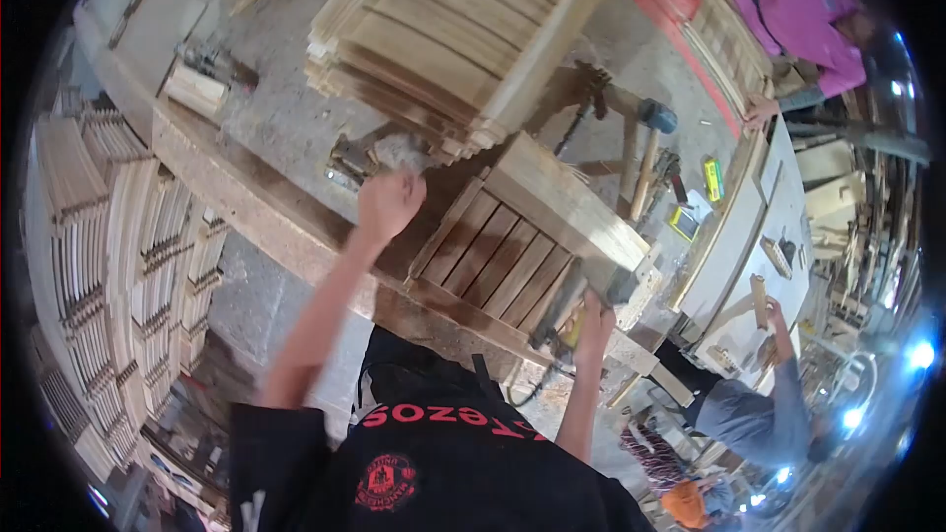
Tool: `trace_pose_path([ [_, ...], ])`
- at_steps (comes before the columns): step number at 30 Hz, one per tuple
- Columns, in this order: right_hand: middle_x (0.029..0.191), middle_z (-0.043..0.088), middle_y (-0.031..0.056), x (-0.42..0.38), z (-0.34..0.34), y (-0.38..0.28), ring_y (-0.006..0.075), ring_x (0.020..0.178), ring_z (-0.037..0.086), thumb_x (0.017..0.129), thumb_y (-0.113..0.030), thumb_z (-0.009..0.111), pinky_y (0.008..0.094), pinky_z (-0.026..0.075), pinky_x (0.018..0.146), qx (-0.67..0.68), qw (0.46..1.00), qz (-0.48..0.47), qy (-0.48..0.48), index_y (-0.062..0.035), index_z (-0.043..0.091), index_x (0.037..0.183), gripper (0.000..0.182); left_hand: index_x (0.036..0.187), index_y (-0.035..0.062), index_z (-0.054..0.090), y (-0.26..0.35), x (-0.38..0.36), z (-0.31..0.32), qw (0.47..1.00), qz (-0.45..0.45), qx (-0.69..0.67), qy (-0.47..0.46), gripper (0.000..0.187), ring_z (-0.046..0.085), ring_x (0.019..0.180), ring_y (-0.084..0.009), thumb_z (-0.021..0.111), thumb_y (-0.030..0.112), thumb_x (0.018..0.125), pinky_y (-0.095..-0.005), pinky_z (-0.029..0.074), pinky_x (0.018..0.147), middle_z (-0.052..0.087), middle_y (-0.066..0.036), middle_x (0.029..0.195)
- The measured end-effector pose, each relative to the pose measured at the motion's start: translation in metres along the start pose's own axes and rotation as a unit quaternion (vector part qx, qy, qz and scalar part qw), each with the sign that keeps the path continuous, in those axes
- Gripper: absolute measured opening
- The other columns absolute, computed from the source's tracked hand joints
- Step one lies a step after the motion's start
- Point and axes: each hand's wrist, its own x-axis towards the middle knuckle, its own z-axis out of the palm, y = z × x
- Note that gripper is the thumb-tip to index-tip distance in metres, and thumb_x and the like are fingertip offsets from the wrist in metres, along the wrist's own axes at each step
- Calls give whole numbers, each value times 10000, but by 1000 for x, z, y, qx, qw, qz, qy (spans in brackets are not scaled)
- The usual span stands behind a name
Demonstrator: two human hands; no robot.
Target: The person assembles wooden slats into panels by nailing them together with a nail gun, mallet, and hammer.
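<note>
In front of me a small slatted wooden panel [493, 261] lies on the bench, with a thick pale wooden beam [567, 202] along its far side. My right hand [594, 323] is wrapped round a dark, yellowish power tool [560, 313] over the panel's right end. A dark hose [529, 396] hangs close to that tool, whose exact kind is blurred. Left of the panel my left hand [391, 203] is raised with its fingers curled together. Whatever it may hold is hidden. Just beyond it are a clear plastic bag [399, 151] and some metal pieces [345, 163].
A stack of slatted panels [443, 30] stands on the bench beyond. To its right lie a mallet [650, 133] and a yellow-green box [712, 179]. Curved slats [108, 266] are piled at left. One person in pink [798, 15] and another in grey [754, 409] work at right.
</note>
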Motion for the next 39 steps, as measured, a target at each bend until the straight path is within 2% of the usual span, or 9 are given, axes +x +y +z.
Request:
trace_pose_path([
  [4, 690, 521, 44, -1, -113, 40, 137, 482, 507, 902, -291, 644, 273, 423, 395, 8, 993, 70, 96, -59, 509, 1024, 295, 858, 81, 729, 19, 3, -124, 767, 159, 410, -467, 313, 688, 882, -356, 702, 388, 804, -473, 540, 727, 708, -155, 825],
  [7, 656, 521, 52, 1, -197, 64, 193, 483, 515, 856, -325, 671, 329, 425, 407, 172, 974, 128, 71, -66, 549, 1088, 369, 826, 69, 709, 178, 2, -184, 812, 86, 112, -567, 405, 654, 687, -192, 609, 455, 901, -339, 496, 581, 668, -81, 714],
  [13, 738, 620, 89, 96, -299, 190, 247, 607, 586, 839, -315, 660, 375, 511, 605, -3, 976, 66, 208, -47, 610, 1031, 334, 845, 34, 655, 185, 23, 6, 765, -216, -420, -437, 651, 460, 484, -123, 357, 596, 981, -281, 310, 422, 587, -59, 646],
  [17, 745, 641, 84, 96, -222, 89, 213, 652, 624, 900, -395, 606, 371, 511, 592, -179, 943, -31, 278, -33, 653, 875, 366, 843, 42, 598, 213, 109, 133, 564, -432, -648, -274, 722, 460, 484, -178, 294, 689, 946, -259, 312, 448, 560, -65, 651],
  [21, 728, 631, 73, 243, -122, 32, 200, 657, 590, 909, -621, 475, 301, 452, 579, 323, 926, 178, -78, -88, 646, 826, 566, 792, 42, 585, 276, 217, 168, 521, -416, -688, -286, 745, 461, 492, -186, 266, 697, 949, -278, 305, 451, 526, -67, 621],
  [24, 714, 586, 57, 358, -80, -74, 209, 637, 570, 878, -751, 359, 313, 423, 508, 463, 870, 163, -42, -61, 623, 884, 739, 757, 41, 595, 341, 180, 68, 597, -20, -718, -358, 673, 444, 499, -143, 315, 609, 987, -255, 294, 454, 497, -30, 601],
  [27, 755, 594, 61, 362, -69, -163, 224, 639, 559, 974, -662, 255, 336, 434, 535, 534, 838, -71, -90, -22, 620, 935, 738, 731, 50, 605, 327, 141, 17, 878, 98, -469, -14, 534, 428, 506, -97, 427, 470, 1010, -234, 300, 468, 477, 9, 592],
  [33, 768, 625, 73, 244, -65, -142, 220, 668, 562, 1008, -476, 396, 373, 451, 639, 84, 960, -262, 51, -32, 644, 919, 516, 897, 31, 625, 156, 15, 41, 992, 7, -63, -111, 216, 565, 629, -226, 619, 246, 921, -358, 452, 580, 565, -58, 649],
  [39, 1401, 438, 295, 155, 20, 33, 448, 1283, 443, 927, -427, 567, 473, 336, 1100, -384, 847, -341, 138, 38, 441, 1367, 652, 1150, 61, 542, 44, -109, 81, 979, -62, 190, -27, 365, 535, 1102, -406, 618, 261, 853, -573, 401, 881, 557, -216, 1139],
])
